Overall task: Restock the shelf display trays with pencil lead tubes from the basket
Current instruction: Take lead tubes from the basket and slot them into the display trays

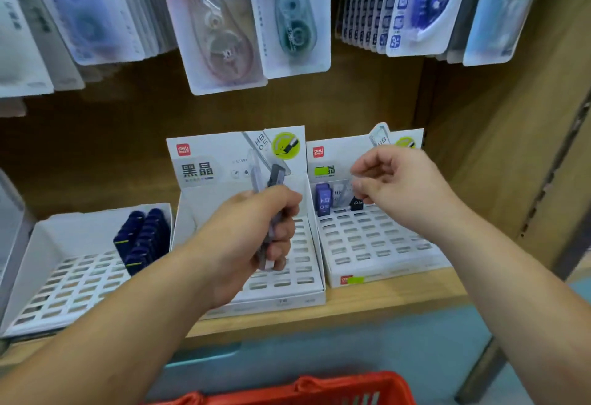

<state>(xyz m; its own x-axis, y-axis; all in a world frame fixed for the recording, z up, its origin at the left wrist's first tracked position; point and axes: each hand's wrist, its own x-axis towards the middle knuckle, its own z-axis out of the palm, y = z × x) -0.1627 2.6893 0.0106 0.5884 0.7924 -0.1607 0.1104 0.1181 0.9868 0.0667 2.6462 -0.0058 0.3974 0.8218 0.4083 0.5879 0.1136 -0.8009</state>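
Feeding stock — lead tubes [275, 177] are gripped in left hand [252, 232] as supply; clear tube [357, 184] seems pinched by right hand [399, 187], right tray [367, 246] below its fingers [366, 168].

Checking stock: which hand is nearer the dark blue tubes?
Left. The left hand is over the middle tray, right of the dark blue tubes; the right hand is farther, over the right tray.

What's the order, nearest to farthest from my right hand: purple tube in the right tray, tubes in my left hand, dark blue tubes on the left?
From the right hand, pinching a clear tube:
1. Purple tube, right tray, just beside it.
2. Held tubes, left hand, centre.
3. Dark blue tubes, far-left tray.
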